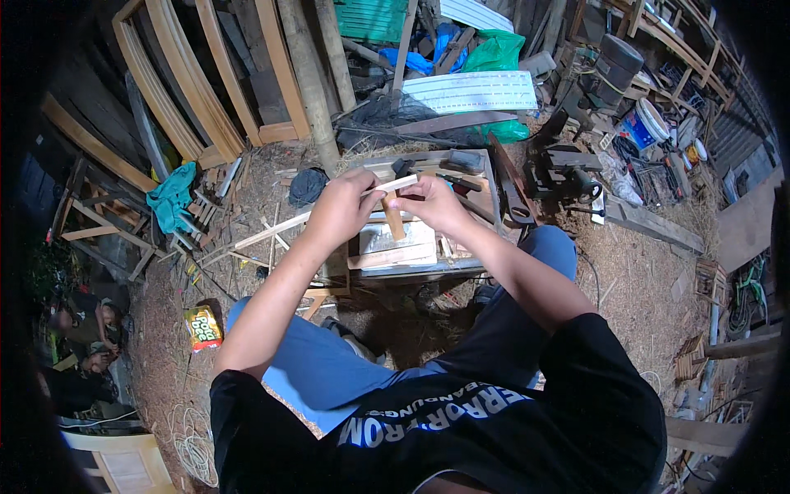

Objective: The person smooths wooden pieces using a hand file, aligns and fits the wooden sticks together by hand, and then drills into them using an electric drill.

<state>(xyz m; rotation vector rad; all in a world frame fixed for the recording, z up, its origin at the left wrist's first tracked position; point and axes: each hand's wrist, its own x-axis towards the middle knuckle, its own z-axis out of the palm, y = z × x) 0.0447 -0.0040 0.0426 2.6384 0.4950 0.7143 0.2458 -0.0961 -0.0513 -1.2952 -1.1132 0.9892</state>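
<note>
My left hand (344, 206) is closed on a long, thin pale wooden strip (271, 229), which slopes from the lower left up to the right. My right hand (429, 203) pinches the strip near its right end, against a short upright brown wood piece (396, 226). Beneath both hands is a low wooden work box (490, 193) with a pale sheet (377, 238), a flat light board (387, 256), some dark tools (461, 182) and a grey block (466, 160).
A hand saw (506, 177) and a metal vise (580, 185) stand at the right. Wooden frames (217, 116) lean behind. A black bag (308, 187), teal cloth (171, 198), snack packet (203, 328) and paint bucket (644, 125) surround the spot. People (86, 325) appear at far left.
</note>
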